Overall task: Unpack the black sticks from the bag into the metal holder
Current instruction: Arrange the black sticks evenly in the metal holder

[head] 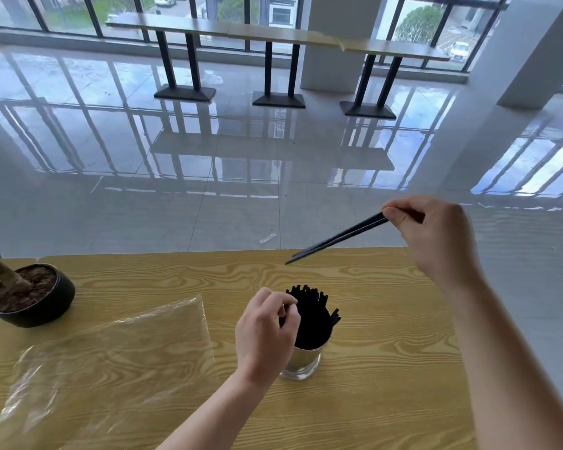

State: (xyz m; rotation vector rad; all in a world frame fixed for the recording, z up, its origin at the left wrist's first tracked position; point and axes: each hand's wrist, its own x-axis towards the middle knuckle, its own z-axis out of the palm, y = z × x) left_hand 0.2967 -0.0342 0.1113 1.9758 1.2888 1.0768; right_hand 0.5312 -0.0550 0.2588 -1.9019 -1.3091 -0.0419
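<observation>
Pinching two black sticks (336,240) in right hand (436,235) above table (387,319) far edge, left hand (264,332) curled around rim of stick-filled metal holder (301,362), clear bag (111,352) flat at left.

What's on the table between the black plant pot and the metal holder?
In the head view, the clear plastic bag lies between the pot and the metal holder, and the left hand is at the holder's rim.

Canteen, window counter tables (273,33), tiled floor (241,177)
</observation>
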